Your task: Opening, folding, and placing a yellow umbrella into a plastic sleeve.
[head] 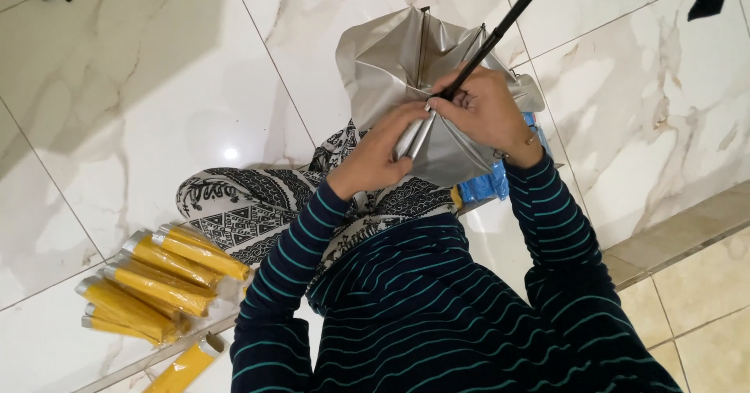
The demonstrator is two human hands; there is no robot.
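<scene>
I hold a folded umbrella with a silver-grey canopy (391, 57) and a black shaft (512, 14) in front of me. My left hand (379, 155) grips the gathered canopy folds and ribs from below. My right hand (484, 112) pinches the canopy where the shaft meets the ribs. Both arms wear dark sleeves with teal stripes. The umbrella's lower end is hidden behind my hands.
Several yellow-and-silver folded canopies (156, 284) lie stacked on the white marble floor (141, 88) at lower left. A black-and-white patterned cloth (242, 205) covers my lap. Blue material (488, 182) shows under my right wrist. A beige tiled step (687, 268) runs at lower right.
</scene>
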